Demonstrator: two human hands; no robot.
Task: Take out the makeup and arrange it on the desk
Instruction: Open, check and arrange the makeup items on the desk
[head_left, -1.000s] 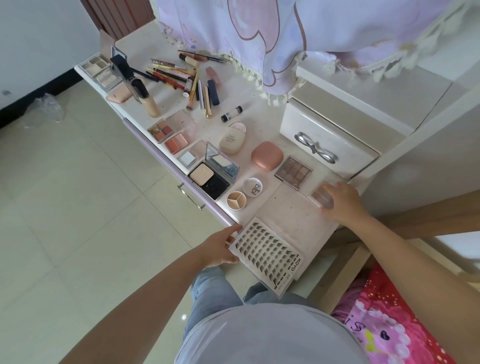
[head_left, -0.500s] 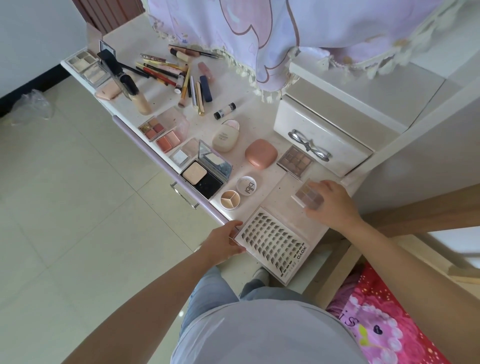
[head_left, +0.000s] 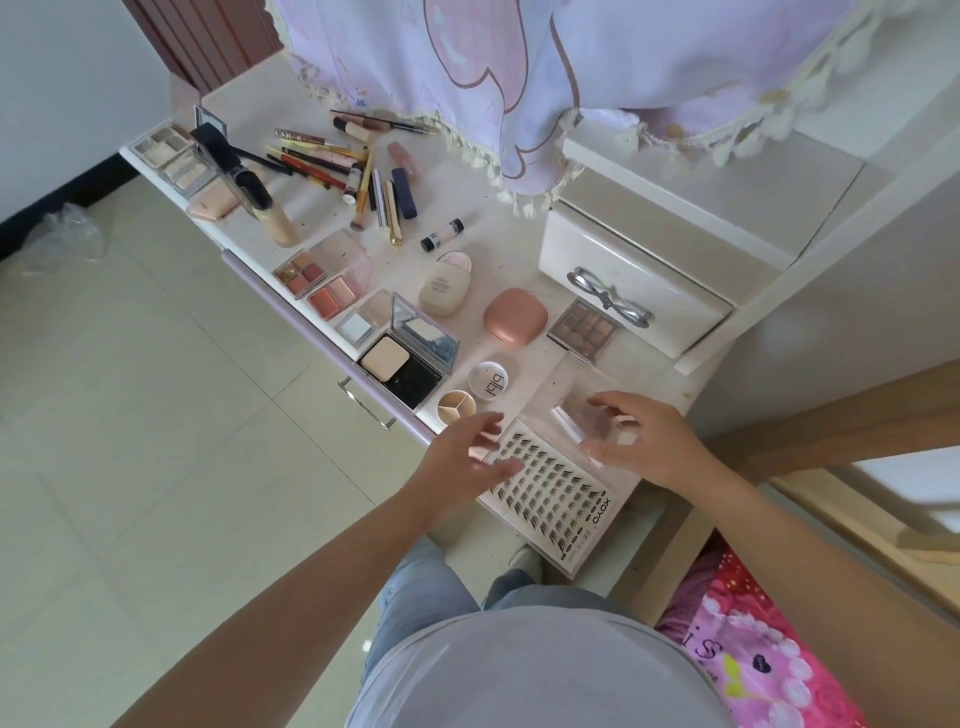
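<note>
A: Where's the small clear case (head_left: 592, 423) rn?

B: Right hand (head_left: 647, 441) has it, pinched btw thumb and fingers (head_left: 605, 401), held just above the near right corner of the tabletop (head_left: 524, 260), over the clear lid of the lash tray (head_left: 550, 493). The tray lies at the front edge, one corner hanging off.

A: Left hand (head_left: 462, 462)?

B: Fingers spread, holding nothing, over the tray's left corner. Can't tell if it touches.

A: How'll that case handle?

B: Prob v. light, stiff plastic w/ smooth faces, so slippery. Can't tell what's inside, too blurred. Hold it by the two opposite edges like now, not the flat faces. Squeeze gently; thin plastic could pop open or crack.

A: And the tray?

B: Wide, flat, light, rigid. Overhang means a nudge may tip it off onto the floor. Take it by both short sides, or slide it inward w/ a flat palm.

A: Room left?

B: Tight. The brown palette (head_left: 584, 328), pink compact (head_left: 514, 315), round jar (head_left: 488, 382) and 3-part pot (head_left: 457, 405) sit close by. Bare patch btw jar and palette looks like the best spot, imo. The rest of the makeup is laid out further left, so task looks nearly done.
</note>
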